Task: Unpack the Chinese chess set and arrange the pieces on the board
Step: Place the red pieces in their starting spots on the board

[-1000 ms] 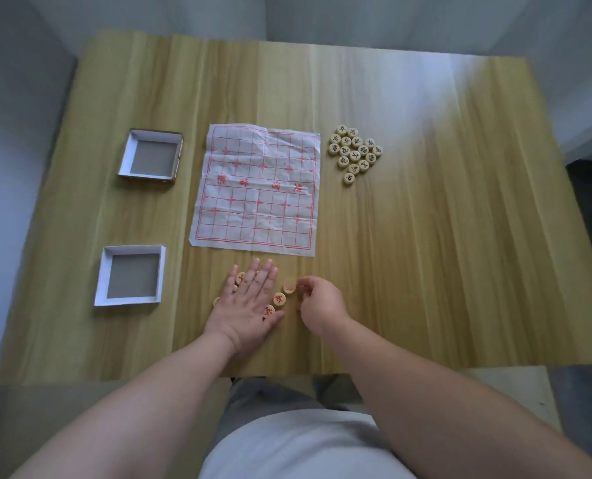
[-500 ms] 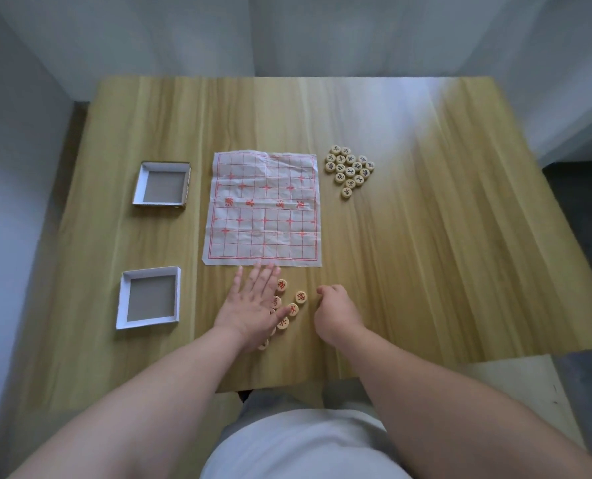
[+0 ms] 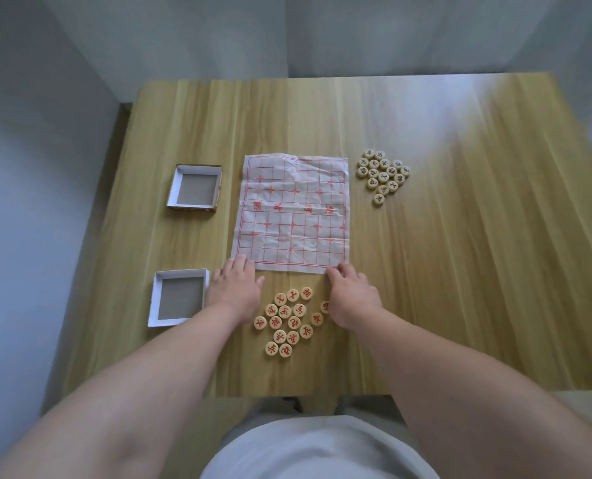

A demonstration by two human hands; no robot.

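Moved off red pieces (image 3: 293, 321) to board (image 3: 294, 209) near corners: left hand (image 3: 234, 292), right hand (image 3: 351, 299) | fingertips on edge; grip cannot be determined
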